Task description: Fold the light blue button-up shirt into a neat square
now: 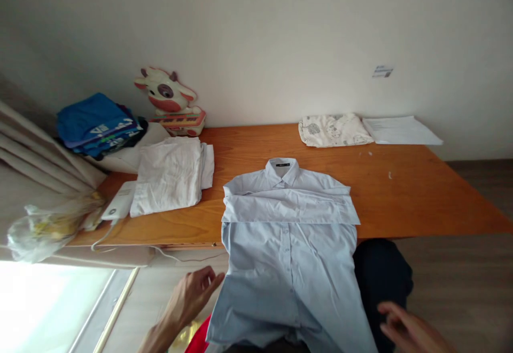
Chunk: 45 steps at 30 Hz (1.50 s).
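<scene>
A light blue button-up shirt lies front side up, its collar on the wooden table and its lower part hanging over the front edge toward me. Both sleeves are folded across the chest. My left hand is beside the shirt's left edge, fingers loosely bent and apart, the thumb tip close to the cloth; nothing shows in it. On the other side, off the shirt's lower right edge, my right hand hovers with loosely curled fingers, partly cut off by the frame. It appears to hold nothing.
On the wooden table are folded white cloth, a white device with a cable, a cow toy keyboard, patterned cloth and paper. Blue clothes and a plastic bag are at the left.
</scene>
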Motion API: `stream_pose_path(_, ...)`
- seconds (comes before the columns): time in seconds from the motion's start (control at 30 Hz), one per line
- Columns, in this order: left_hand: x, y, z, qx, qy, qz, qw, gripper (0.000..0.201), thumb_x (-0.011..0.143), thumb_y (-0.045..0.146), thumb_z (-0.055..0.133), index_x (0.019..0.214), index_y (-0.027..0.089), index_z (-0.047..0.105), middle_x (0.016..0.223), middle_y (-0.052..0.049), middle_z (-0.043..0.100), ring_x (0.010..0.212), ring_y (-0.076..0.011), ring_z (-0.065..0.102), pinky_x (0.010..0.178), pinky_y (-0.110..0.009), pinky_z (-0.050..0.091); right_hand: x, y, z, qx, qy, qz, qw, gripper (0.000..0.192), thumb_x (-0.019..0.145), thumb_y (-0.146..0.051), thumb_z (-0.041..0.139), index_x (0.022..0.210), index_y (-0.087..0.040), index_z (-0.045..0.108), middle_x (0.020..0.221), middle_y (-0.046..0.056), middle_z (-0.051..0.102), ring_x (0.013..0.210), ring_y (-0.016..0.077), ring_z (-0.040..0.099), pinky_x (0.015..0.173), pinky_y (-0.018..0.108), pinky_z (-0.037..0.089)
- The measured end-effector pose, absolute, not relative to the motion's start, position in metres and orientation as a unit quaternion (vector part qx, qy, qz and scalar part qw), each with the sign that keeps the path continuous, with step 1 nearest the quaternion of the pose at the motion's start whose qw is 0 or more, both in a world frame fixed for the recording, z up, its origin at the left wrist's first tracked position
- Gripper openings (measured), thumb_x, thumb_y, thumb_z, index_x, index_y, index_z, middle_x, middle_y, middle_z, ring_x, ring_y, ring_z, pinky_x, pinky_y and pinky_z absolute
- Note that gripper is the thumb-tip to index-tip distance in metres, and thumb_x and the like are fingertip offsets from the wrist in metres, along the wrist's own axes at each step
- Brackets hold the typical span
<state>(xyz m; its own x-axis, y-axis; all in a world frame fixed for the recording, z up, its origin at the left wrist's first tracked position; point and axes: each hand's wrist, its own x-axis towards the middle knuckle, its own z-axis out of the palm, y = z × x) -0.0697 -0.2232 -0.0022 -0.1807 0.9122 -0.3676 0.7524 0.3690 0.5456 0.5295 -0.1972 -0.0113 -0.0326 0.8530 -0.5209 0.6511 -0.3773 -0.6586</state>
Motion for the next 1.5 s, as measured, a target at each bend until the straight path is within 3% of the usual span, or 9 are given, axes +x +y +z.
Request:
stream_pose_path(0.13,-0.068,-0.158,0.022,0.561,0.759,0.282,0.172,0.032,0.098,0.056,0.065,0.105,0.025,0.067,0.089,-0.001,0.073,0.078,-0.021,0.069,0.071,-0.029,0.052,0.418,-0.112,0.048,-0.587,-0.65,0.43,0.221,0.038,0.1,-0.062,0.061,0.123,-0.037,0.078,0.126,0.009,0.079,0.113,0.0314,0.076,0.102,0.047,0.061)
stream_pose_path(0.27,-0.054,-0.097,0.017,0.594,0.73,0.324,0.093,0.048,0.088,0.033,0.073,0.134,0.026,0.057,0.119,-0.008,0.072,0.104,-0.028,0.071,0.088,-0.038,0.057,0.254,-0.045,0.084,-0.382,-0.776,0.415,0.281,0.028,0.111,-0.039,0.051,0.128,-0.031,0.073,0.128,0.005,0.077,0.12,0.0235,0.072,0.109,0.04,0.057)
stream_pose_path(0.5,-0.066,-0.074,-0.006,0.561,0.736,0.371,0.078,0.037,0.08,0.004,0.051,0.109,0.026,0.053,0.097,-0.002,0.067,0.088,-0.0235,0.069,0.08,-0.033,0.053,0.116,0.027,0.03,-0.301,-0.906,0.194,0.224,0.049,0.111,-0.039,0.056,0.159,-0.028,0.056,0.168,0.009,0.053,0.161,0.0326,0.038,0.134,0.062,0.027)
stream_pose_path(0.67,-0.067,-0.083,0.003,0.567,0.758,0.312,0.078,0.042,0.082,0.001,0.048,0.114,0.024,0.062,0.116,-0.008,0.067,0.094,-0.0226,0.071,0.083,-0.033,0.056,0.118,0.039,0.001,-0.336,-0.918,0.143,0.154,0.059,0.11,-0.048,0.056,0.165,-0.032,0.047,0.177,0.008,0.04,0.168,0.0407,0.021,0.131,0.078,0.012)
stream_pose_path(0.83,-0.06,-0.085,-0.002,0.589,0.724,0.339,0.116,0.039,0.092,0.007,0.048,0.116,0.025,0.074,0.146,-0.011,0.062,0.125,-0.0273,0.068,0.111,-0.045,0.056,0.089,0.051,0.032,-0.383,-0.895,0.16,0.164,0.036,0.105,-0.027,0.056,0.14,-0.021,0.065,0.159,0.018,0.059,0.152,0.0387,0.047,0.126,0.067,0.034)
stream_pose_path(0.97,-0.059,-0.094,-0.003,0.584,0.698,0.381,0.162,0.038,0.098,0.015,0.047,0.119,0.023,0.077,0.153,-0.011,0.061,0.137,-0.0286,0.061,0.121,-0.049,0.05,0.045,0.051,0.049,-0.433,-0.856,0.249,0.134,0.049,0.111,-0.054,0.048,0.139,-0.015,0.058,0.114,0.02,0.078,0.11,0.0351,0.075,0.098,0.049,0.059)
stream_pose_path(1.13,-0.055,-0.098,0.002,0.507,0.732,0.417,0.18,0.028,0.105,0.044,0.054,0.097,0.022,0.069,0.118,-0.013,0.074,0.106,-0.027,0.072,0.096,-0.041,0.058,0.019,0.046,0.034,-0.436,-0.845,0.296,0.089,0.058,0.099,-0.038,0.069,0.145,-0.008,0.052,0.117,0.026,0.078,0.11,0.0387,0.078,0.093,0.047,0.06)
stream_pose_path(1.3,-0.053,-0.088,0.013,0.448,0.777,0.393,0.2,0.048,0.096,0.057,0.069,0.126,0.022,0.057,0.11,-0.009,0.076,0.084,-0.0244,0.075,0.078,-0.037,0.057,0.05,0.054,0.022,-0.412,-0.836,0.339,0.128,0.054,0.098,-0.015,0.055,0.152,-0.013,0.049,0.115,0.018,0.08,0.111,0.0303,0.077,0.097,0.041,0.058)
stream_pose_path(1.5,-0.007,-0.083,0.029,0.531,0.726,0.367,0.237,0.037,0.096,0.04,0.069,0.129,0.026,0.058,0.096,-0.001,0.074,0.082,-0.0218,0.074,0.074,-0.032,0.054,0.122,0.073,0.002,-0.364,-0.722,0.534,0.247,0.049,0.099,-0.021,0.051,0.148,-0.025,0.053,0.125,0.003,0.078,0.113,0.0216,0.074,0.093,0.033,0.06)
